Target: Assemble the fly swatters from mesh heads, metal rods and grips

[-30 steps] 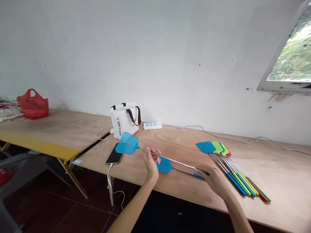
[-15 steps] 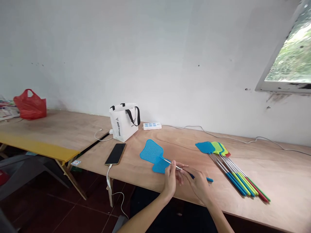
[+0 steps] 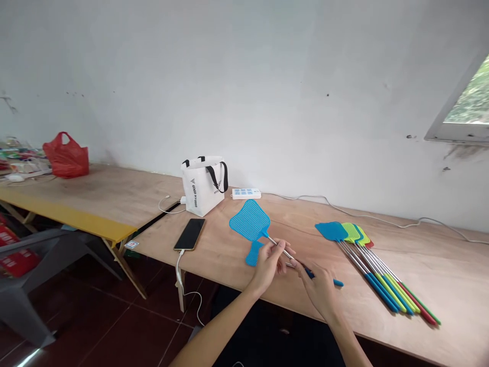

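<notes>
A blue fly swatter [image 3: 250,220] with a metal shaft is held above the table. My left hand [image 3: 270,262] pinches its shaft between thumb and fingers. Farther down, my right hand [image 3: 318,285] is closed around the shaft near the dark blue grip. Below them a second blue fly swatter [image 3: 253,254] lies on the wood, partly hidden by my left hand, and a blue handle end [image 3: 338,283] sticks out beyond my right hand. To the right rests a fanned row of several fly swatters [image 3: 367,260] with blue, yellow-green and red heads.
A phone [image 3: 190,234] on a charging cable lies at the left of the wooden table [image 3: 290,306]. Behind it stand a white tote bag [image 3: 204,186] and a power strip [image 3: 246,193]. A red plastic bag [image 3: 66,155] sits on the neighbouring table; a grey chair [image 3: 34,285] is below.
The held swatter's head has risen and turned more face-on, and its shaft slants more steeply. My hands keep hold of it. The whole view has shifted slightly left.
</notes>
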`<state>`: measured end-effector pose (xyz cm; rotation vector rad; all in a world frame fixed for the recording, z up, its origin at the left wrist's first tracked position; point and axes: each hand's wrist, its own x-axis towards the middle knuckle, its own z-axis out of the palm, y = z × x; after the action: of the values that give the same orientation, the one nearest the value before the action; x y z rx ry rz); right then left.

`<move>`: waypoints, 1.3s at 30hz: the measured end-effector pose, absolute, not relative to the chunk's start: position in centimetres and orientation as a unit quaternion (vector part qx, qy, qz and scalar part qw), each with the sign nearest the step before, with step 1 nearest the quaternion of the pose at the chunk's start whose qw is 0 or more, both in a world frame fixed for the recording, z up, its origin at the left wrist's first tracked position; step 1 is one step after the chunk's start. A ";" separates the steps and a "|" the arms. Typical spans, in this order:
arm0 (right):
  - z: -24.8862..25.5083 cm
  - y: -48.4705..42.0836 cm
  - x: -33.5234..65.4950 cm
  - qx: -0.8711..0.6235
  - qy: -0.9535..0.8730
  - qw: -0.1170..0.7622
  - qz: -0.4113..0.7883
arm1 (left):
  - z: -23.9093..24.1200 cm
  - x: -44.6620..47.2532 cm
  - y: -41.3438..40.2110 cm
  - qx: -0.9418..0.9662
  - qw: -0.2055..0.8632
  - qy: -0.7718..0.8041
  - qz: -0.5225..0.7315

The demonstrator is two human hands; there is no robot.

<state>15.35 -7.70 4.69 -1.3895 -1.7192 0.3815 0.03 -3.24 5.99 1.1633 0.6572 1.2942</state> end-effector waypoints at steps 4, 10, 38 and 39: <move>5.0 -7.6 16.0 -0.579 -0.683 0.418 0.152 | 6.3 -0.5 -2.9 0.480 0.568 0.299 0.599; 4.2 -6.7 18.2 -0.574 -0.692 0.402 0.173 | 5.9 -1.1 -1.9 0.468 0.572 0.301 0.602; 0.5 -4.3 21.2 -0.537 -0.795 0.274 0.064 | 3.9 -2.5 -1.2 0.840 0.222 0.426 0.253; 0.5 -4.2 21.2 -0.531 -0.796 0.281 0.069 | 4.6 -2.5 -1.5 0.836 0.232 0.424 0.258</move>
<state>21.21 -4.23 0.48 -1.4239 -2.1334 0.1843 -2.51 -1.53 4.58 2.2986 1.1657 0.7097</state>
